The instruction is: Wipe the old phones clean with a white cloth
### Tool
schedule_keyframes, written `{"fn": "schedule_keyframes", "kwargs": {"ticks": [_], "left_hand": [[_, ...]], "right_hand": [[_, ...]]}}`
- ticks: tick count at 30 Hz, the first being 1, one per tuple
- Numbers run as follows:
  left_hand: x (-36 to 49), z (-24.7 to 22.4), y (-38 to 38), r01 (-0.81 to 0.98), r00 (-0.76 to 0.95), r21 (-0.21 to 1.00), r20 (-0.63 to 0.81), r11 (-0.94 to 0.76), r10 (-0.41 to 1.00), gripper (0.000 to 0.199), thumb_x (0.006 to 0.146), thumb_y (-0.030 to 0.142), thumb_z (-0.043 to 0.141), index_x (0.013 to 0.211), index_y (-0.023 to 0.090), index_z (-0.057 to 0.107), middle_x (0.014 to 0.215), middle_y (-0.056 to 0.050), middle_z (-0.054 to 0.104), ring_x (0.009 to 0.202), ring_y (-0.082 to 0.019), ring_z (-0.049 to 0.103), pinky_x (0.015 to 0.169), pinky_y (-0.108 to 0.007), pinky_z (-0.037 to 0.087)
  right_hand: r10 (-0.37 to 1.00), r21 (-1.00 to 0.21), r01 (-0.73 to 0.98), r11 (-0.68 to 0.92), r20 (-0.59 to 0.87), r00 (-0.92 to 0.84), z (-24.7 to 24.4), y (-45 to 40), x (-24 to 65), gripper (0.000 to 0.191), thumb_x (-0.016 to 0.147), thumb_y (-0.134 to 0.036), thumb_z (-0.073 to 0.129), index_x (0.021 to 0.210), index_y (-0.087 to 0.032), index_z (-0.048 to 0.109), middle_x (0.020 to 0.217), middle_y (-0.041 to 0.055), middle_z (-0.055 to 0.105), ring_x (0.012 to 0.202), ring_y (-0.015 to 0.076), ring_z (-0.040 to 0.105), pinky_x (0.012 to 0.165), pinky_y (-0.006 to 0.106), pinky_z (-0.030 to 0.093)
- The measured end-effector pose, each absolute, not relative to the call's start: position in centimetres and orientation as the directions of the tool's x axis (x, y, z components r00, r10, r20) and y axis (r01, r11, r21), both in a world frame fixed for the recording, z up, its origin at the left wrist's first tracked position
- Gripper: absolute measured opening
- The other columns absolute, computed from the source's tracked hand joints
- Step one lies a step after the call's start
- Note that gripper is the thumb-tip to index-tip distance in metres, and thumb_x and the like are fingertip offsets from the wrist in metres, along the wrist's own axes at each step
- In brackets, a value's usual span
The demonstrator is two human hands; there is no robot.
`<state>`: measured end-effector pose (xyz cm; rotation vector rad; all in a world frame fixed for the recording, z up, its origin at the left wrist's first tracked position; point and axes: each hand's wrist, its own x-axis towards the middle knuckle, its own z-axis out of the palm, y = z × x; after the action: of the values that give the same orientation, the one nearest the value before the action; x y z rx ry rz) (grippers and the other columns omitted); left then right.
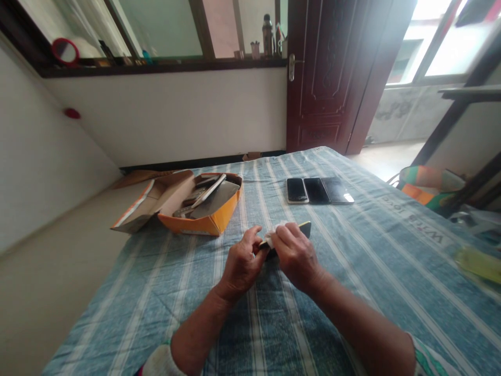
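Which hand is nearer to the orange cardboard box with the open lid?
Left. The left hand is to the right of the orange cardboard box and closer to the person, not touching it; the right hand is farther right.

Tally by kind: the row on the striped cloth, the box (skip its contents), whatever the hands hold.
Phones: 4 (3 in the row, 1 held)
White wipe: 1 (held)
Box: 1
Total: 6
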<state>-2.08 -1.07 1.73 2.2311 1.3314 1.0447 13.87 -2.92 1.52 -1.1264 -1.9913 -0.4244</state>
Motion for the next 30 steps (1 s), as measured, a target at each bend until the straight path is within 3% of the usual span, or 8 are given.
{"fn": "schedule_keyframes", "kwargs": {"ticks": [6, 10, 21, 30], "left_hand": [[-2.2, 1.9, -0.9, 0.636, 0.274, 0.603, 0.406, -0.481, 0.872, 0.038, 0.082, 0.03, 0.053, 0.117, 0.016, 0.051, 0.084, -0.003, 0.073, 0.072, -0.019, 0.07, 0.066, -0.027, 0.052], [-2.3, 1.8, -0.6, 0.629, 0.279, 0.607, 0.408, -0.486, 0.869, 0.037, 0.083, 0.029, 0.053, 0.117, 0.016, 0.05, 0.081, -0.002, 0.072, 0.07, -0.018, 0.069, 0.068, -0.029, 0.052], [-2.5, 1.5, -0.5, 0.659, 0.294, 0.542, 0.453, -0.522, 0.842, 0.035, 0.08, 0.023, 0.056, 0.115, 0.019, 0.052, 0.076, 0.002, 0.069, 0.063, -0.015, 0.066, 0.064, -0.028, 0.052], [-2.3, 1.8, -0.8, 0.666, 0.324, 0.504, 0.469, -0.55, 0.822, 0.034, 0.081, 0.023, 0.054, 0.115, 0.017, 0.052, 0.076, 0.001, 0.069, 0.064, -0.016, 0.067, 0.064, -0.027, 0.052]], "right_hand": [[0.56, -0.094, 0.801, 0.592, 0.762, -0.324, 1.3, -3.3, 12.5, 0.027, 0.095, -0.013, 0.041, 0.081, -0.016, 0.063, 0.079, 0.0067, 0.055, 0.081, 0.0209, 0.047, 0.073, 0.034, 0.044], [0.555, -0.089, 0.811, 0.578, 0.772, -0.311, 1.5, -2.8, 13.5, 0.03, 0.095, -0.012, 0.04, 0.076, -0.017, 0.062, 0.078, 0.006, 0.055, 0.079, 0.0201, 0.047, 0.072, 0.032, 0.043], [0.626, -0.222, 0.903, 0.369, 0.777, -0.065, 1.5, -0.6, 18.6, 0.026, 0.09, -0.009, 0.048, 0.074, -0.019, 0.067, 0.074, 0.0055, 0.056, 0.078, 0.0204, 0.047, 0.069, 0.031, 0.041], [0.571, -0.127, 0.854, 0.505, 0.791, -0.22, 1.3, -1.8, 15.5, 0.03, 0.094, -0.013, 0.042, 0.073, -0.018, 0.063, 0.074, 0.0066, 0.054, 0.078, 0.0211, 0.045, 0.071, 0.033, 0.042]]}}
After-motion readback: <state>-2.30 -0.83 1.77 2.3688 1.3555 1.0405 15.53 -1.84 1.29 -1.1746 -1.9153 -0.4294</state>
